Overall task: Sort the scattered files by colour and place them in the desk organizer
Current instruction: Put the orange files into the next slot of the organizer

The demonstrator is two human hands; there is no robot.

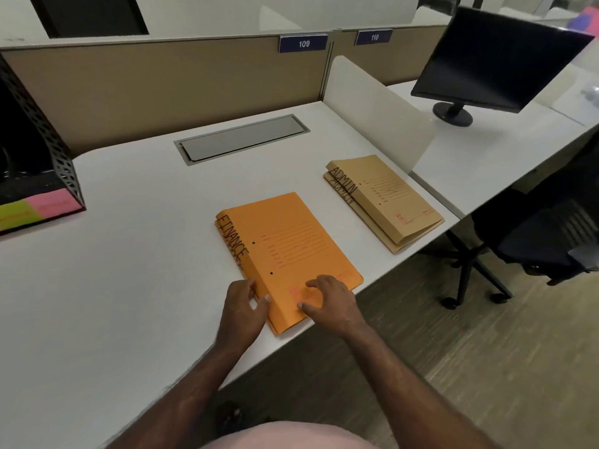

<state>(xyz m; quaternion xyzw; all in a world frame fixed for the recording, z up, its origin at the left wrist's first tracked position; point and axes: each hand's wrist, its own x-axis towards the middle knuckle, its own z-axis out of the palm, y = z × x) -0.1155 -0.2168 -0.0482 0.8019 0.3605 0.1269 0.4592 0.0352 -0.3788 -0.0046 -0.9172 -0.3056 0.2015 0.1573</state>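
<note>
A white tabletop [129,286] in an office cubicle runs up to a tan partition carrying number plates 109 and 110. At its near edge the left hand [241,307] curls its fingers [259,301] against the spine corner of the orange files [288,251], thumb at the edge; whether it truly pinches them I cannot tell. The right hand [330,301] rests on the top cover with fingers bent and spread, holding nothing. The orange files (marked FINANCE along the spine) lie stacked flat. Apart to their right, near the tabletop's corner, lie the tan files [385,199], marked ADMIN. At the far left edge stands the black mesh desk organizer [61,157], with pink and yellow-green files [35,210] in it. A dark monitor [496,59] stands on the neighbouring desk.
</note>
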